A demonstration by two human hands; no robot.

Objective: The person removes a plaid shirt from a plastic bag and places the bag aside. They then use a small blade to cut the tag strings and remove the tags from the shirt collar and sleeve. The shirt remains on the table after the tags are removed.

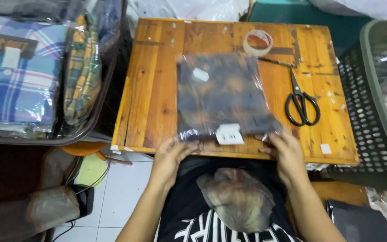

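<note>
Lying flat at the centre of the frame on a wooden table is a dark folded garment in a clear plastic bag, its near edge at the table's front rim, where the left hand pinches the lower-left corner and the right hand rests curled on the lower-right corner, though whether that hand pinches the film cannot be told. Black scissors lie just right of the bag, a roll of clear tape just above it. Bagged plaid shirts fill the upper left; a dark mesh basket stands at the right edge.
</note>
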